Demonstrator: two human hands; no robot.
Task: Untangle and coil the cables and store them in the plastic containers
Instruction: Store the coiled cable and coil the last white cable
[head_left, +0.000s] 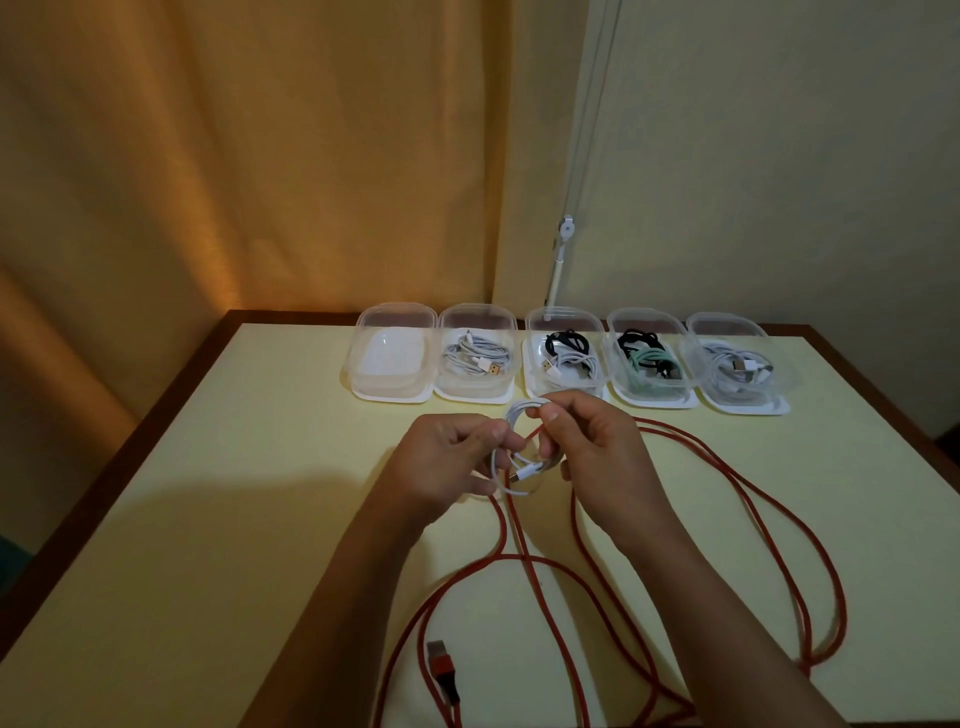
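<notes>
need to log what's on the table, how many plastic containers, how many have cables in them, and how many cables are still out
plastic containers in the row: 5
containers with cables inside: 4
containers with no cable inside: 1
cables still out: 2, the white cable gripped by the left hand and right hand, and the red cable loose on the table
total, containers plus loose cables: 7
</notes>
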